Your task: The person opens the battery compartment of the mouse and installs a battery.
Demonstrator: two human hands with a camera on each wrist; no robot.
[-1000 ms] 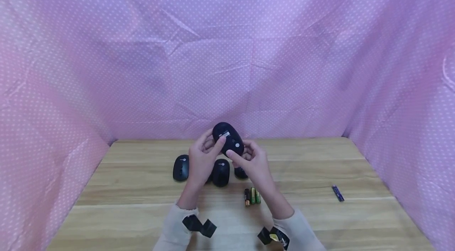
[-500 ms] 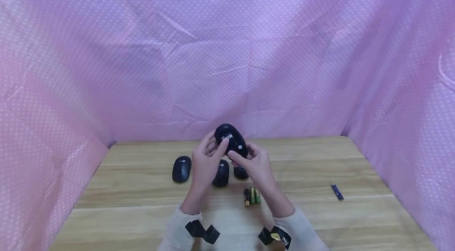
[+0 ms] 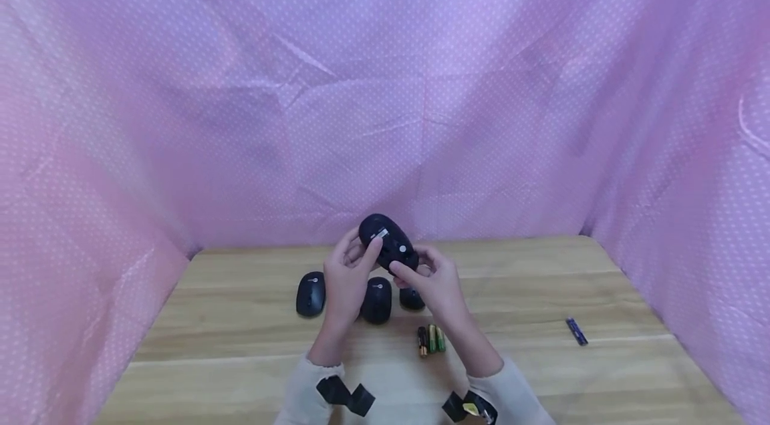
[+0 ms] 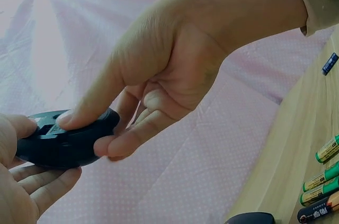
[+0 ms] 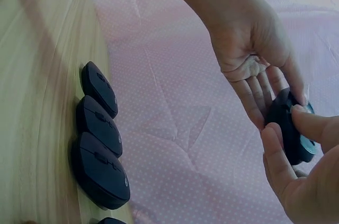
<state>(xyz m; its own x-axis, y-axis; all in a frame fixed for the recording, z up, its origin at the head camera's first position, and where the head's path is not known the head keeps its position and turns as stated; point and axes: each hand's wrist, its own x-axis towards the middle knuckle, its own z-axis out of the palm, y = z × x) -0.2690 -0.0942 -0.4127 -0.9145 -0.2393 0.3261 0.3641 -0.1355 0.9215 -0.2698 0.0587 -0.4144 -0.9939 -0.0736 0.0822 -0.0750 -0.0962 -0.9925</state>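
Observation:
Both hands hold up a black computer mouse [image 3: 390,238] above the table, its underside with a white label turned toward the head camera. My left hand [image 3: 345,285] grips its left side, the thumb pressing near the label and the fingers behind. At the lower right end my right hand [image 3: 438,281] pinches it, thumb on the underside. In the left wrist view a dark slot shows on the mouse [image 4: 63,142], close to both thumbs. The right wrist view shows the fingers of both hands around the mouse [image 5: 288,128]; its far side is partly hidden.
More black mice lie in a row on the wooden table [image 3: 210,318], such as the left one [image 3: 311,294]. Several batteries [image 3: 432,339] lie side by side near the right forearm. A blue battery [image 3: 576,331] lies apart at right. Pink dotted cloth [image 3: 385,111] encloses the table.
The hands and mouse stay nearly in place, with a slight tilt. A dark part now juts out at the mouse's lower right end, by the right thumb.

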